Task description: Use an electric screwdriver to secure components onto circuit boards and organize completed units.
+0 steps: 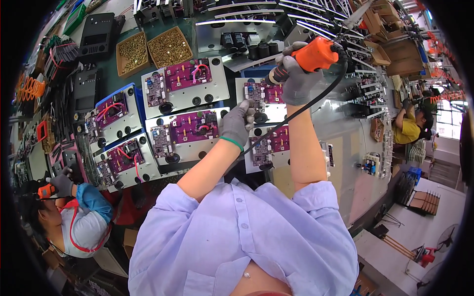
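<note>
My right hand [298,81], in a grey glove, is wrapped round an orange electric screwdriver [318,54] with a black cord. The tool lies tilted, its dark front end pointing down-left over a purple circuit board [273,94] on a metal plate [277,113]. My left hand [236,124], gloved too, is at that plate's left edge with its fingers curled in. What they hold, if anything, is hidden. Left of it, another purple board [190,129] sits on its plate. A further board [279,140] lies below the one under the screwdriver, partly behind the cord.
Several more plates with purple boards [185,78] lie to the left. Behind them stand two cartons of small brass-coloured parts [170,47]. Metal heat-sink racks [242,42] fill the back. The cord [323,93] crosses my right forearm. One person [81,217] works at left, another [411,126] far right.
</note>
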`<move>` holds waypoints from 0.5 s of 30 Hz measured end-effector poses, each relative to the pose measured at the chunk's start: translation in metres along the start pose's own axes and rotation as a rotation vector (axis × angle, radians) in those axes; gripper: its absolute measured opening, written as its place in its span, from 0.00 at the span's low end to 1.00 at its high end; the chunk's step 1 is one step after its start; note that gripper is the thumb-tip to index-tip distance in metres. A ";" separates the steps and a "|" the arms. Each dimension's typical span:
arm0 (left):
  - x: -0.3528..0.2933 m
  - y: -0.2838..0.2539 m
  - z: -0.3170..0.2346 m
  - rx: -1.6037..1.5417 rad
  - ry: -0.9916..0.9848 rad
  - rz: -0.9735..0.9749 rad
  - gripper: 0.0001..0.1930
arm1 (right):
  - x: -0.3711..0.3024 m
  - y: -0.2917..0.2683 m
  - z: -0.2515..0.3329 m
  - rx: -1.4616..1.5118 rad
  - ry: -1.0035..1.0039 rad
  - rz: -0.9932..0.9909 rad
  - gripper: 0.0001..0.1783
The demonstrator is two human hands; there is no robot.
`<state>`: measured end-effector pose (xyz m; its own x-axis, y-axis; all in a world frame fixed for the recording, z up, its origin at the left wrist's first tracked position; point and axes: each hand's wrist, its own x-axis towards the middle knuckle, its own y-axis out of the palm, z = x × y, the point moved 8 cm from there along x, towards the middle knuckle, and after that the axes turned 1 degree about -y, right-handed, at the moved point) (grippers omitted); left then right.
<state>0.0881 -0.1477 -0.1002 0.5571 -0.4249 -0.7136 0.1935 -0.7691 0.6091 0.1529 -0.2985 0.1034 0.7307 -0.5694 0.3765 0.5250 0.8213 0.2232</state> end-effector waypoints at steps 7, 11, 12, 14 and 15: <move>-0.001 0.013 0.004 -0.300 -0.036 0.157 0.14 | -0.013 0.008 0.050 0.108 -0.051 0.109 0.21; -0.005 0.015 0.006 -0.338 -0.093 0.188 0.13 | -0.036 0.010 0.092 0.341 -0.133 0.234 0.27; -0.010 0.017 0.007 -0.327 -0.110 0.189 0.15 | -0.041 0.003 0.091 0.394 -0.112 0.229 0.27; -0.019 0.027 0.006 -0.329 -0.155 0.258 0.19 | -0.048 -0.007 0.094 0.445 -0.093 0.212 0.28; -0.021 0.026 0.006 -0.329 -0.156 0.257 0.19 | -0.050 -0.009 0.095 0.445 -0.093 0.211 0.28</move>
<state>0.0769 -0.1620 -0.0716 0.4969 -0.6689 -0.5529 0.3251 -0.4473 0.8332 0.0699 -0.2739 0.1681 0.7486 -0.4004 0.5284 0.1183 0.8649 0.4878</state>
